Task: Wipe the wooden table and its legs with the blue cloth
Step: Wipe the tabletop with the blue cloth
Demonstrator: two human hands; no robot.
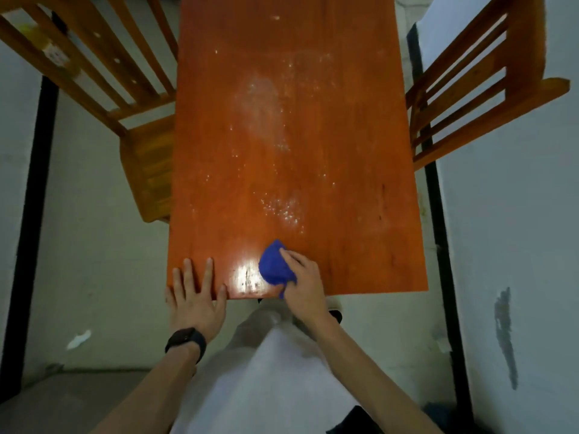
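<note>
Head view, looking straight down: a long orange-brown wooden surface (329, 145) runs from 6 o'clock to 12 o'clock, dusted with white specks (282, 211) around its middle, and the blue cloth (273, 265) sits bunched on it near the 6 o'clock edge. The right hand (303, 285) grips the cloth, fingers curled round it with the forefinger on top, while the left hand (195, 297), a dark watch (186, 339) on its wrist, lies flat with fingers spread on the near edge at 7 o'clock. A slatted chair (138, 98) stands at 10 o'clock and a second chair (470, 98) at 2 o'clock
</note>
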